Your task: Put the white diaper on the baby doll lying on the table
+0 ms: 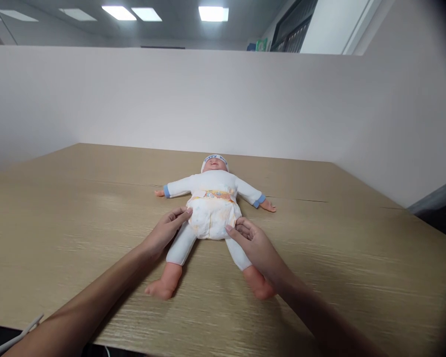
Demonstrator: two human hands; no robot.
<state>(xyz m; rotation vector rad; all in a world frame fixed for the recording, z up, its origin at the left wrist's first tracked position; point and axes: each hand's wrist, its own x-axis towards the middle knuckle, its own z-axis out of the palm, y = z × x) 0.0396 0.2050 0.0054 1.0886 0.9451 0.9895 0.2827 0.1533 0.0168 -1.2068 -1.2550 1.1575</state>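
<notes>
A baby doll (pixel 215 179) lies on its back on the table, head away from me, arms spread and legs toward me. It wears a white suit with blue cuffs and a white cap with blue lettering. Around its hips is a white diaper (pixel 210 218) with an orange printed strip at the waist. At the diaper's left leg edge, my left hand (pixel 167 228) is closed, thumb on top and fingertips partly hidden. My right hand (pixel 250 238) pinches the right leg edge between thumb and curled fingers.
The wooden table (pixel 96 223) has thin seams running across it. Behind it stands a white partition wall (pixel 171 99). A pale cable or rod (pixel 22 334) crosses the near left table corner by my forearm. A dark object (pixel 440 213) is beyond the right edge.
</notes>
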